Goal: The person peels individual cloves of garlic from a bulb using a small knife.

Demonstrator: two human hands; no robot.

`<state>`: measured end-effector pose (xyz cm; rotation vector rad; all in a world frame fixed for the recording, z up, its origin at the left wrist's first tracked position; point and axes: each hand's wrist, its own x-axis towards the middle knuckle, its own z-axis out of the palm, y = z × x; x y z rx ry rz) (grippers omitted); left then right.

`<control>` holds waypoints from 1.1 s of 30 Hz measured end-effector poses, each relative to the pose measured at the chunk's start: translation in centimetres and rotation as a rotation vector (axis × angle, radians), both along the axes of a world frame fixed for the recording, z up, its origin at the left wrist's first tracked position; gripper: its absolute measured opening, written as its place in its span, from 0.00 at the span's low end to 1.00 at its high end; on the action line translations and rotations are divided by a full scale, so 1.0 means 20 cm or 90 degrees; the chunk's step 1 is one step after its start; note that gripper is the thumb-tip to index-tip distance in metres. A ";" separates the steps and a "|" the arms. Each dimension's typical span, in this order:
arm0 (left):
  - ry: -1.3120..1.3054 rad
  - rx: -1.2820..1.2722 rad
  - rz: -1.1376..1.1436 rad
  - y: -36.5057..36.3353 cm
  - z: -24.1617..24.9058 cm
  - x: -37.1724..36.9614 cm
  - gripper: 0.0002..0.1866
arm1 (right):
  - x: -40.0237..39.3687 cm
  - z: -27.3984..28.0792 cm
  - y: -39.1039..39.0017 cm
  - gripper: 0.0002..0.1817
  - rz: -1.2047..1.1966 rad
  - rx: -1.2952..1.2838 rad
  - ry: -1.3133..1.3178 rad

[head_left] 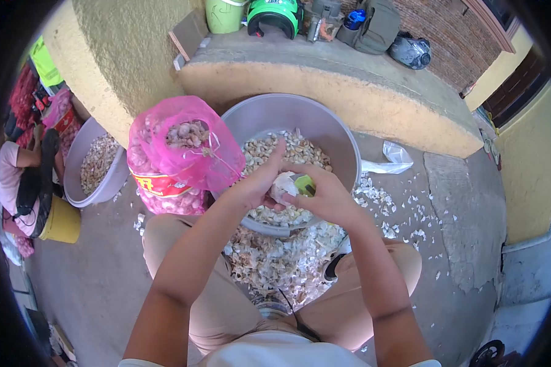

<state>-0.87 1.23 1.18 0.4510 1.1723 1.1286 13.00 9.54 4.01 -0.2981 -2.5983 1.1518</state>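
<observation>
Over a large grey tub point(226, 122) my two hands meet around a whitish garlic bulb point(283, 186). My left hand point(262, 180) cups the bulb from the left, its fingers partly hidden beneath it. On the other side my right hand point(321, 194) has its fingers curled round a green tool point(305, 185) against the bulb; the tool's tip cannot be made out. Loose garlic cloves point(306, 153) lie in the tub below. Left of the tub stands a pink mesh sack point(165, 140) of garlic bulbs, its top open.
Peeled skins point(288, 257) cover the floor between my legs. At the left a person point(19, 165) sits by another tub point(113, 177) of cloves and a yellow bucket point(61, 221). A ledge point(330, 67) behind holds a green helmet point(274, 15) and a backpack point(376, 27).
</observation>
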 end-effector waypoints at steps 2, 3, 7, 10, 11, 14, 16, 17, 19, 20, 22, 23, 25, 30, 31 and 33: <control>0.057 0.026 0.016 0.00 -0.02 -0.01 0.38 | -0.01 0.03 -0.01 0.24 -0.078 -0.145 -0.086; 0.083 0.060 0.043 0.00 -0.05 -0.03 0.36 | -0.01 0.05 -0.01 0.24 -0.117 -0.217 -0.129; 0.428 0.292 0.226 0.01 -0.08 -0.01 0.27 | -0.03 -0.01 0.02 0.22 -0.217 -0.386 -0.044; 0.522 0.388 0.136 -0.01 -0.07 -0.01 0.27 | -0.04 -0.06 0.03 0.17 -0.209 -0.566 0.013; 0.567 0.388 0.124 -0.02 -0.07 -0.02 0.28 | -0.04 -0.06 0.03 0.15 -0.203 -0.586 0.006; 0.643 0.352 0.079 -0.05 -0.05 -0.04 0.29 | -0.04 -0.07 0.02 0.13 -0.193 -0.590 -0.001; 0.617 0.289 0.041 -0.09 0.01 -0.04 0.28 | -0.05 -0.08 0.02 0.13 -0.190 -0.565 -0.007; 0.555 0.268 0.038 -0.09 0.02 -0.04 0.28 | -0.05 -0.08 0.01 0.13 -0.190 -0.549 -0.015; 0.430 0.225 0.034 -0.11 0.02 -0.04 0.28 | -0.04 -0.08 0.01 0.13 -0.191 -0.517 -0.028; 0.422 0.229 0.034 -0.11 0.01 -0.05 0.27 | -0.05 -0.08 0.00 0.14 -0.192 -0.502 -0.033; 0.405 0.237 0.035 -0.11 -0.02 -0.05 0.26 | -0.05 -0.08 -0.01 0.14 -0.186 -0.497 -0.029; 0.345 0.237 0.057 -0.12 -0.02 -0.05 0.25 | -0.05 -0.08 -0.02 0.15 -0.178 -0.509 -0.021; 0.226 0.237 0.099 -0.12 -0.02 -0.05 0.25 | -0.05 -0.08 -0.02 0.16 -0.170 -0.526 -0.013; 0.270 0.226 0.133 -0.14 0.01 -0.06 0.18 | -0.07 -0.05 -0.03 0.14 -0.180 -0.555 -0.008; 0.292 0.236 0.150 -0.14 0.01 -0.06 0.17 | -0.07 -0.07 -0.02 0.16 -0.173 -0.556 -0.008; 0.424 0.316 0.188 -0.13 -0.04 -0.06 0.14 | -0.07 -0.10 0.00 0.21 -0.159 -0.556 -0.007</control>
